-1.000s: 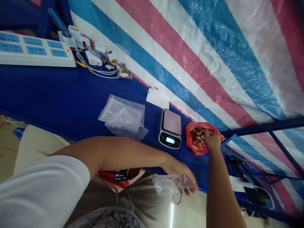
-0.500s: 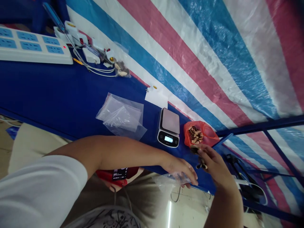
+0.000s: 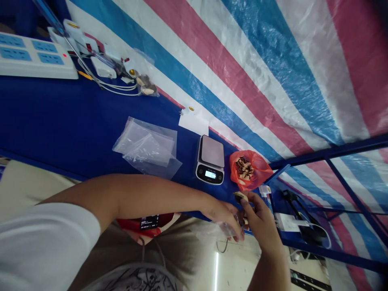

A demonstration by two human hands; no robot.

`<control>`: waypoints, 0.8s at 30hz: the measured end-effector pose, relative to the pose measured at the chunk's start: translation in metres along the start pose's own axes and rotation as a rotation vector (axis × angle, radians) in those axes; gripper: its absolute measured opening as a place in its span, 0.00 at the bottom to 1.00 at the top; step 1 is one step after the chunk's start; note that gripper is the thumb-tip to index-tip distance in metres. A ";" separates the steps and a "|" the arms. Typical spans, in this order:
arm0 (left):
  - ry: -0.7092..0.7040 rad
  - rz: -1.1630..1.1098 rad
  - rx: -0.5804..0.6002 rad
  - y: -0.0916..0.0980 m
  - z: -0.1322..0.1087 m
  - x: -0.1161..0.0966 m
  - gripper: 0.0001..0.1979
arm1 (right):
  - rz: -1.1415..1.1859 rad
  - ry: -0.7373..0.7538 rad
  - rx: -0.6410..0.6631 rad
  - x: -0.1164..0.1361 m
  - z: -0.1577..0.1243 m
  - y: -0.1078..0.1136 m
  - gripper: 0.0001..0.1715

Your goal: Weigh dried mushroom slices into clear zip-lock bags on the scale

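My left hand is closed on a clear plastic bag that hangs below it at the table's front edge. Close beside it, my right hand pinches dried mushroom pieces, dark on one side and cream on the other. The fingers of both hands nearly meet, and the bag's mouth is partly hidden between them. Just beyond, a red plastic bag stands open with more dried pieces inside. To its left is a digital kitchen scale with a lit display and a bare platform.
Flat clear bags lie left of the scale, with a white paper behind. A power strip, cables and a small filled bag are at the far left. Blue frame bars and a white adapter are at right.
My right hand has moved left and slightly down, away from the red bag, bringing the dried pieces up to my left hand and the clear bag. The view has shifted slightly.
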State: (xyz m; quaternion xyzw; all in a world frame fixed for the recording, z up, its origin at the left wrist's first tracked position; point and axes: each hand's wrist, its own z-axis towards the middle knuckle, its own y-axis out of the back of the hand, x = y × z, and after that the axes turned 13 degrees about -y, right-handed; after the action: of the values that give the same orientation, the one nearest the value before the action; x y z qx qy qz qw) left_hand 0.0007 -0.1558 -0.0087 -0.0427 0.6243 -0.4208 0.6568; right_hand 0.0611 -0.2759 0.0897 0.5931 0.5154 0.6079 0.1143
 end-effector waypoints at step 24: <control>-0.089 0.130 -0.005 -0.001 0.003 -0.003 0.36 | 0.093 -0.196 0.181 -0.018 -0.043 0.040 0.27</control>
State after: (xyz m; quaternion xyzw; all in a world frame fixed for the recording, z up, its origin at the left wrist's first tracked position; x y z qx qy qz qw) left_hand 0.0030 -0.1560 -0.0045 -0.0225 0.5969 -0.3732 0.7098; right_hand 0.0488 -0.3279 0.1191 0.6808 0.5263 0.5029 0.0819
